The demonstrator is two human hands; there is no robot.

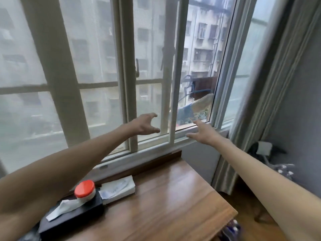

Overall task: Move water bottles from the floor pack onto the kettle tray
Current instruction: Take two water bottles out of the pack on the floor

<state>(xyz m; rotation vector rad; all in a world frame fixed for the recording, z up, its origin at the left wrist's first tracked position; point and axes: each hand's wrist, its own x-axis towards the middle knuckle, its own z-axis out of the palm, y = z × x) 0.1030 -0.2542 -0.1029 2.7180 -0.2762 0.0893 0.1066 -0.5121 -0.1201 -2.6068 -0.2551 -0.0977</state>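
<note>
- At the near left, a black tissue box is sitting on the wooden table, with a white tissue sticking out of its top.
- A small white jar with a red-orange lid is standing on the far end of that box.
- Just to the right of the jar, a white packet is lying flat on the table, close to the dark wooden ledge under the window.
- The left arm is reaching from the near left toward the far centre, over the table and the sill.
- The left hand is hovering in front of the white window frame, its fingers curled apart in a loose claw and gripping nothing.
- The right hand is hovering to the right of it, just above the sill, its fingers spread wide and flat and holding nothing.
- The two hands are staying apart, with a vertical bar of the frame between them.
- The right arm is stretching in from the near right edge.
- At the far right, a grey curtain is hanging beside a grey wall.
- Near the bottom right, past the table edge, something blue and white is showing, too blurred to tell.
- The water bottles, the floor pack and the kettle tray are not appearing anywhere in this view.
</note>
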